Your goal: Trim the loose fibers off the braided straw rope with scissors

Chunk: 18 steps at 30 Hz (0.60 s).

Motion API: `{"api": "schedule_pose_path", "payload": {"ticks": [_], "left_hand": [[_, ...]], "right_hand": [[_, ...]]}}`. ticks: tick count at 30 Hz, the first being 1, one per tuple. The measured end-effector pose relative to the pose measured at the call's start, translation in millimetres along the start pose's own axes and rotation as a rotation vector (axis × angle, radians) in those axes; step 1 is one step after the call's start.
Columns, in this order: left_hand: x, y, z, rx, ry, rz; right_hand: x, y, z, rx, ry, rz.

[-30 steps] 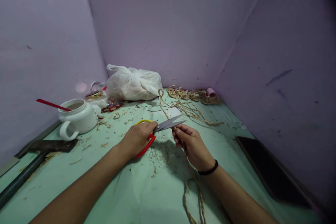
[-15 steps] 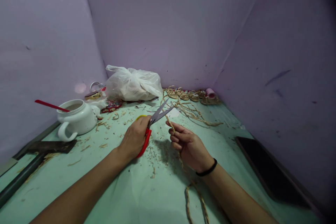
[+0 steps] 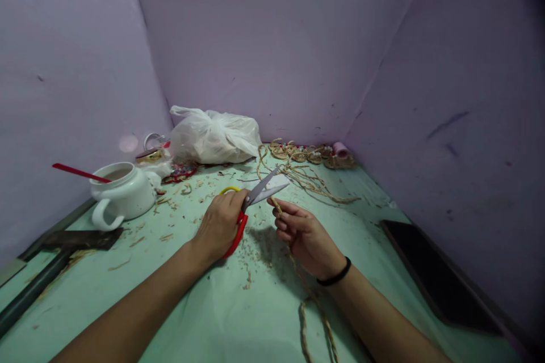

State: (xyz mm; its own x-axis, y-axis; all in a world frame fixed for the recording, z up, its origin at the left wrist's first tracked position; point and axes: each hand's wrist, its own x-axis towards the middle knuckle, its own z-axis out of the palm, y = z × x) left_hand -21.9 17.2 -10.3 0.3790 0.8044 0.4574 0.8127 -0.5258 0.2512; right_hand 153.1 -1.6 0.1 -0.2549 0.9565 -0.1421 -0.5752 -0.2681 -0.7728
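My left hand (image 3: 219, 226) is closed around a pair of scissors (image 3: 242, 227) with one red and one yellow handle. The blades point away to the right, slightly parted, just above the fingertips of my other hand. Between thumb and fingers, my right hand (image 3: 309, 238) pinches a braided straw cord (image 3: 277, 207). A short end sticks up past the fingers close to the blades. Below the hand the cord hangs down and loops (image 3: 327, 326) toward the near side of the table. A black band circles my right wrist.
White pot (image 3: 131, 195) with a red stick and a hammer (image 3: 80, 240) stand at left. A tied plastic bag (image 3: 215, 139) sits at the back. Loose cords (image 3: 315, 184), coiled pieces (image 3: 298, 153) and a pink spool (image 3: 339, 150) lie back right. A dark flat slab (image 3: 438, 278) is at right.
The scissor blades have drawn closer together and passed over the cord. The cord's upper end above my right fingers is now shorter, and a piece leans away behind the blades.
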Motion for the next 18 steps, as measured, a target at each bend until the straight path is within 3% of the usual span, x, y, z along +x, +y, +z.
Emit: {"api": "schedule_pose_path", "payload": {"ticks": [6,10,14,18], "left_hand": [[2,-3,-0.7,-0.281,0.108,-0.26],[5,9,-10.5,-0.687,0.121,-0.466],[4,31,-16.3,-1.176,0.086,-0.546],[0,49,-14.1,-1.28,0.043,-0.565]], "right_hand": [[2,2,0,-0.083,0.06,-0.056],[-1,6,2,-0.102,0.054,-0.045],[-5,13,7,-0.07,0.002,-0.026],[-9,22,12,-0.003,-0.066,-0.047]]}}
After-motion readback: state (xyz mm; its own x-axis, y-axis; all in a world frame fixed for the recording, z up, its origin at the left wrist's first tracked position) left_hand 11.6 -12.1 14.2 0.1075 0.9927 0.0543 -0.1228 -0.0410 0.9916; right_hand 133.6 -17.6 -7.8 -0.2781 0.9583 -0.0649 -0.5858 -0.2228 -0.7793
